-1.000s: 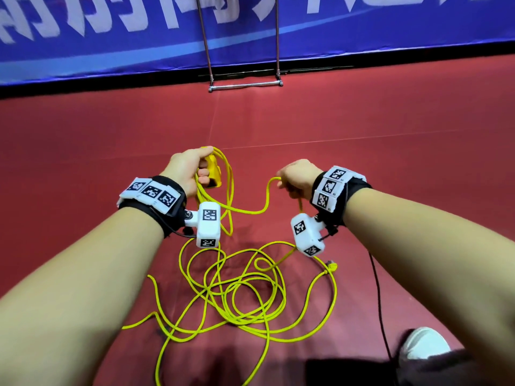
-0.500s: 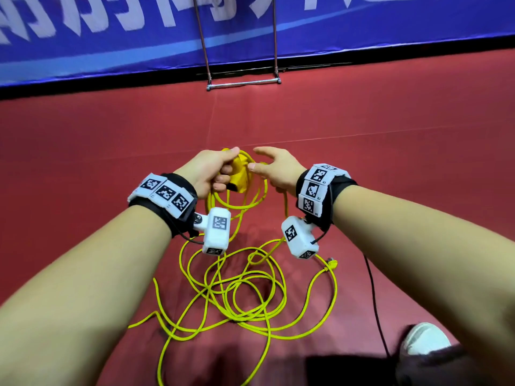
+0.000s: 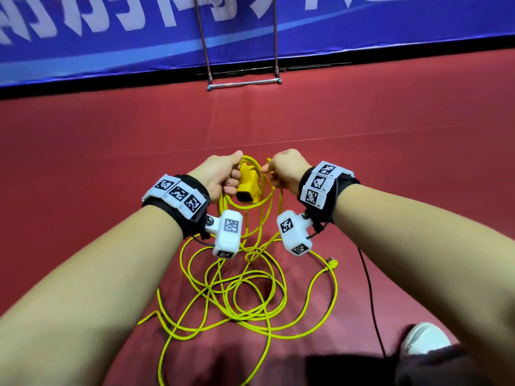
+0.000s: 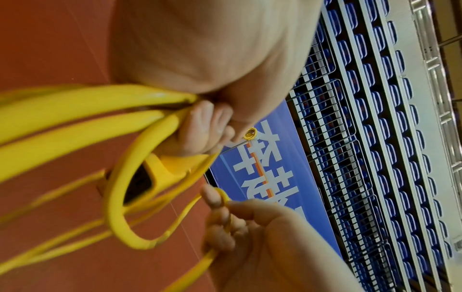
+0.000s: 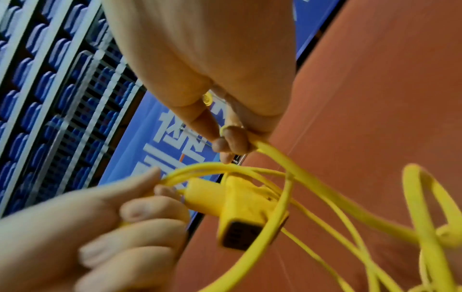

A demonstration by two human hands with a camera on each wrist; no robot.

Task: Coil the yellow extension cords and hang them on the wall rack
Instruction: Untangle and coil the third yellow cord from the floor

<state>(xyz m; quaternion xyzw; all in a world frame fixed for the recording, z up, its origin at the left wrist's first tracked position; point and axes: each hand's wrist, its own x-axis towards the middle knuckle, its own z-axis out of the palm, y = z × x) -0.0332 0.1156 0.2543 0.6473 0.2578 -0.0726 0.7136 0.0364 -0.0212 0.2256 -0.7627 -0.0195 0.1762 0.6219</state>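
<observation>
Left hand (image 3: 220,174) grips gathered loops of the yellow cord (image 3: 250,296) and its socket block (image 3: 246,185) — right hand (image 3: 287,169) pinches a strand just beside; the rest lies tangled on the floor (image 3: 390,162) below.

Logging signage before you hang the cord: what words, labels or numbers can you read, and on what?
Blue banner: large white characters, cut off and blurred, not readable.
Wrist bands: black-and-white square code tags; tiny print beside them, too small to read.
Yellow socket: no label visible.
</observation>
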